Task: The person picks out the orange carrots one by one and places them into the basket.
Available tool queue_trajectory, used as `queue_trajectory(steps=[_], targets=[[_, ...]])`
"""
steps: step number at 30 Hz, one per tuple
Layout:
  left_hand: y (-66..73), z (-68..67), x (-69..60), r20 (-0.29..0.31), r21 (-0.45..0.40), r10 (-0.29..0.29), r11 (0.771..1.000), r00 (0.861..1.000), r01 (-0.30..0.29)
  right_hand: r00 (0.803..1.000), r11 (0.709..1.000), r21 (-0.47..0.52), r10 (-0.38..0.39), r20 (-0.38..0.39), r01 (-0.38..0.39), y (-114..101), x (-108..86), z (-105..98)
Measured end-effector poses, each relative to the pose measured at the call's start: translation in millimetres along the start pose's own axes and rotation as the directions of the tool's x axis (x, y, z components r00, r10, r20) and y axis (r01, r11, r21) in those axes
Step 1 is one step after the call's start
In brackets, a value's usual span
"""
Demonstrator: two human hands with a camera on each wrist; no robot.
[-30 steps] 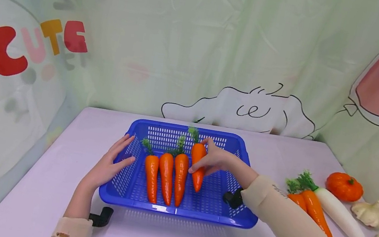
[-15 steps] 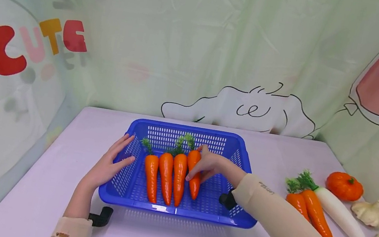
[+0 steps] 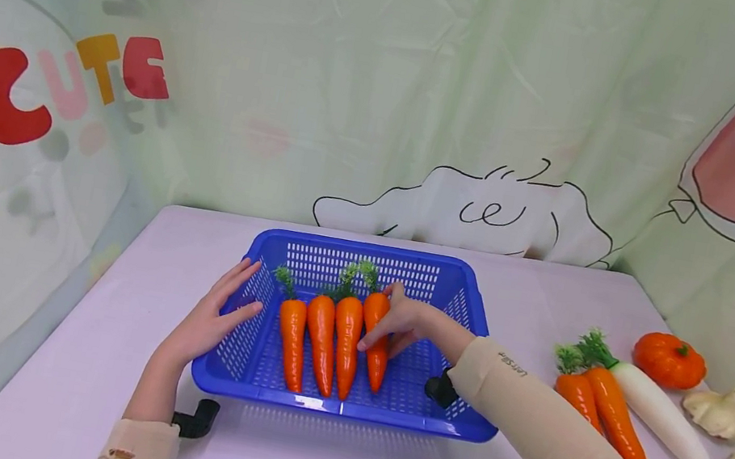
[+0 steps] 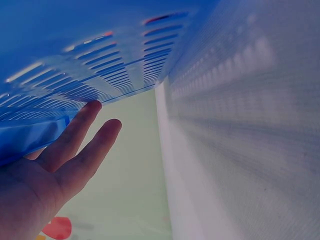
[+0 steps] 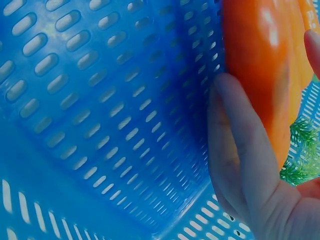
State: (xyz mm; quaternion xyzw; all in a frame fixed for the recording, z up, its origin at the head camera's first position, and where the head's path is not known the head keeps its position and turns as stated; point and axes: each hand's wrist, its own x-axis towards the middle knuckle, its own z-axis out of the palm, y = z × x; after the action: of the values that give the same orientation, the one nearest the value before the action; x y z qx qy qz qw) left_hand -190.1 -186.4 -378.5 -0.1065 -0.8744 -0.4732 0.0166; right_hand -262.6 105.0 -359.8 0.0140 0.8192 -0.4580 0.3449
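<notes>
A blue plastic basket [image 3: 343,410] with slotted walls holds several orange carrots lying side by side, their green tops toward the back. My right hand [image 3: 399,321] reaches in and grips the rightmost carrot [image 3: 377,309] between thumb and fingers. In the right wrist view, the fingers [image 5: 245,135] curve along that carrot [image 5: 255,50] close to the basket floor. At the basket's left side, my left hand [image 3: 211,321] rests against the rim with its fingers spread. The left wrist view has two fingers [image 4: 97,145] extended beside the slotted wall [image 4: 100,60].
Right of the basket lie more carrots [image 3: 616,413], a white radish [image 3: 659,416], a small orange pumpkin [image 3: 669,361] and garlic bulbs [image 3: 719,412]. A printed curtain [image 3: 290,84] hangs behind the white table [image 3: 96,346].
My right hand has lowered the rightmost carrot toward me and to the left, down beside the others on the basket floor. The left hand has stayed in place.
</notes>
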Motion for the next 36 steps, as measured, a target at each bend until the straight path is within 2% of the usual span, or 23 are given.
queue_trajectory(steps=[7, 18, 27, 36], targets=[[0.8, -0.3, 0.2, 0.004, -0.006, 0.007, 1.000, 1.000, -0.007, 1.000, 0.999, 0.038, 0.024, 0.003, -0.024, 2, 1.0, -1], [-0.6, -0.7, 0.0, 0.007, -0.007, 0.010, 1.000, 1.000, -0.010, 0.999, 0.997, 0.077, 0.020, 0.034, -0.023, -4, -11.5, -7], [-1.8, -0.4, 0.1, 0.008, -0.002, 0.004, 1.000, 1.000, -0.004, 0.999, 1.000, 0.031, -0.002, 0.035, 0.001, -6, -18.2, -15], [-1.3, -0.6, 1.0, 0.005, 0.007, 0.005, 1.000, 1.000, -0.005, 0.997, 0.998, -0.008, -0.067, 0.048, 0.067, -8, -33.2, -26]])
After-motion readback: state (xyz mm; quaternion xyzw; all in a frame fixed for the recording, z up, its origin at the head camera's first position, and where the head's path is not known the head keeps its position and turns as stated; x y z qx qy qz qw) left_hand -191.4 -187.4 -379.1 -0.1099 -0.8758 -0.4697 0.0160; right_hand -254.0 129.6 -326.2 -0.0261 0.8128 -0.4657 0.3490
